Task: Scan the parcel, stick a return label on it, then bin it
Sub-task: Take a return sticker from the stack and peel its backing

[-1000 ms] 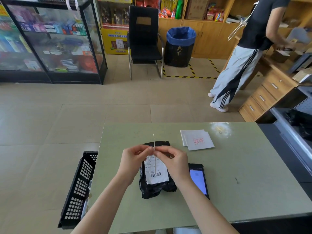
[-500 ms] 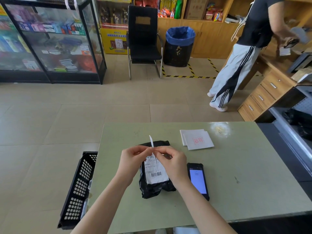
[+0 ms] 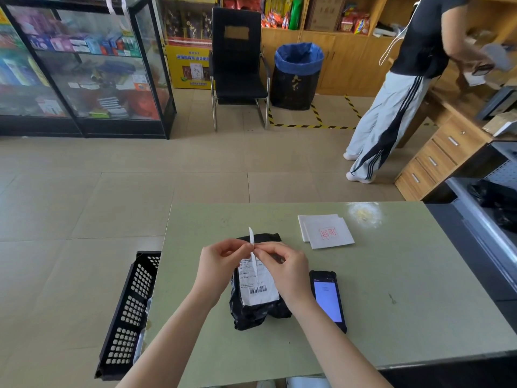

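A black plastic parcel (image 3: pixel 251 312) with a white shipping slip and barcode lies on the green table (image 3: pixel 391 275). Above it I hold a thin white return label (image 3: pixel 252 242), seen edge-on and standing nearly upright. My left hand (image 3: pixel 221 264) and my right hand (image 3: pixel 285 267) both pinch it at its middle, fingertips almost touching. A black handheld scanner (image 3: pixel 328 299) with a lit screen lies flat just right of the parcel. A black perforated bin (image 3: pixel 128 312) stands on the floor against the table's left edge.
A small stack of white labels with a red stamp (image 3: pixel 327 231) lies at the table's far right. A person (image 3: pixel 400 88) stands by wooden drawers at the right. A chair (image 3: pixel 237 65), a blue-lined trash can (image 3: pixel 298 75) and a glass cabinet (image 3: pixel 84 65) stand beyond.
The label's upper end has tilted slightly left between my fingers. My hands stay over the parcel. The person at the right has shifted their arms.
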{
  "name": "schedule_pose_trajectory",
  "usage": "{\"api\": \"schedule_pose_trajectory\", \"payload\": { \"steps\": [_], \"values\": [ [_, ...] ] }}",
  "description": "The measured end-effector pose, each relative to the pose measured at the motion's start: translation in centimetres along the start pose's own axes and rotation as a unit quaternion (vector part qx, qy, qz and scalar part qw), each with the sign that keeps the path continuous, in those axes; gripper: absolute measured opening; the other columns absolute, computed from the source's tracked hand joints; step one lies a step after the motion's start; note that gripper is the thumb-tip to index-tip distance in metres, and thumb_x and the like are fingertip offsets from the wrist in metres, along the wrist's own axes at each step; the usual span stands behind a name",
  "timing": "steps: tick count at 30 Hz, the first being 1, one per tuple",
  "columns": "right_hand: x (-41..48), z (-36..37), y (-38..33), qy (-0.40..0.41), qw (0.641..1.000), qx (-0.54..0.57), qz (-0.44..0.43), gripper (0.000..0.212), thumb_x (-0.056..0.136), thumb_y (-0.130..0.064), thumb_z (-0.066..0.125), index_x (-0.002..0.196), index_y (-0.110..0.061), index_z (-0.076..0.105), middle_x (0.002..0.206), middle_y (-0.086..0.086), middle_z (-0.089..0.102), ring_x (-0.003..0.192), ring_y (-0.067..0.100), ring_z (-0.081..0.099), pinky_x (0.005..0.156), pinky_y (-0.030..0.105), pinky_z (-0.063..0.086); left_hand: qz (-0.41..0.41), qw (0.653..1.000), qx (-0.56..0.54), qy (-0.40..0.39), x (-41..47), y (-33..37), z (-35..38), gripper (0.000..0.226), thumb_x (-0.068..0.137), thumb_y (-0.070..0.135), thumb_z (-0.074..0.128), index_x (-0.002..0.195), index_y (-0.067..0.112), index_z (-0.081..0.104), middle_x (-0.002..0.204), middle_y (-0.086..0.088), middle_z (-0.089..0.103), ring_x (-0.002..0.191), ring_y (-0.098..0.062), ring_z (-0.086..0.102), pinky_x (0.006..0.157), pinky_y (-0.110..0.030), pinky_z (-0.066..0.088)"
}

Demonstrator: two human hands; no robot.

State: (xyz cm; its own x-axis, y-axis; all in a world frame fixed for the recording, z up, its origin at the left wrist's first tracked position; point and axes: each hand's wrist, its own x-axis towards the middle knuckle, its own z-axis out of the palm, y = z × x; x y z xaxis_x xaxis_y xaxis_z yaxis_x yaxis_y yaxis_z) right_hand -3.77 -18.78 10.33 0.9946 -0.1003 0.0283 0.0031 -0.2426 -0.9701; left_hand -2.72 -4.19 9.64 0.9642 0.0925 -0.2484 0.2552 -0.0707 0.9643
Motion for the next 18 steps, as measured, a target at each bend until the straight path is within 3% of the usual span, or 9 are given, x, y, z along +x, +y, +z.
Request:
{"api": "schedule_pose_trajectory", "payload": {
  "steps": [7,11,15,18],
  "values": [
    [0.2,0.0,0.1,-0.005,1.000,0.013,0.009,0.003,0.078,-0.015,0.076,0.081,-0.015,0.078,0.084,-0.007,0.075,0.081,0.002,0.068,0.070,0.009,0.048,0.001,0.999,0.033,-0.002,0.3,0.3,0.4,0.015,0.079,0.021,0.071,0.068,0.031,0.075,0.064,0.007,0.072,0.062,-0.007,0.061,0.062,-0.023,0.048],
    [0.5,-0.3,0.5,-0.009,0.998,0.035,0.050,0.004,0.080,-0.018,0.074,0.079,-0.020,0.077,0.081,-0.008,0.076,0.081,0.005,0.069,0.073,0.015,0.052,-0.001,0.998,0.055,-0.040,0.3,0.2,0.3,0.017,0.083,0.024,0.070,0.068,0.033,0.073,0.061,0.014,0.068,0.056,0.004,0.055,0.063,-0.019,0.045],
    [1.0,-0.7,1.1,-0.013,0.995,0.043,0.084,0.007,0.082,-0.021,0.070,0.076,-0.021,0.074,0.077,-0.004,0.075,0.077,0.011,0.070,0.072,0.022,0.057,-0.022,0.997,0.040,-0.061,0.5,-0.2,0.1,0.012,0.084,0.025,0.067,0.073,0.024,0.071,0.079,-0.004,0.076,0.073,-0.011,0.063,0.075,-0.033,0.051],
    [1.9,-1.3,1.7,0.039,0.977,0.129,0.165,0.006,0.083,-0.015,0.068,0.080,-0.012,0.072,0.081,0.005,0.075,0.083,0.023,0.071,0.076,0.033,0.059,-0.036,0.998,0.030,-0.047,0.8,-1.1,-0.2,0.012,0.090,0.021,0.061,0.080,0.017,0.068,0.079,0.006,0.076,0.081,-0.009,0.068,0.075,-0.025,0.053]
  ]
}}
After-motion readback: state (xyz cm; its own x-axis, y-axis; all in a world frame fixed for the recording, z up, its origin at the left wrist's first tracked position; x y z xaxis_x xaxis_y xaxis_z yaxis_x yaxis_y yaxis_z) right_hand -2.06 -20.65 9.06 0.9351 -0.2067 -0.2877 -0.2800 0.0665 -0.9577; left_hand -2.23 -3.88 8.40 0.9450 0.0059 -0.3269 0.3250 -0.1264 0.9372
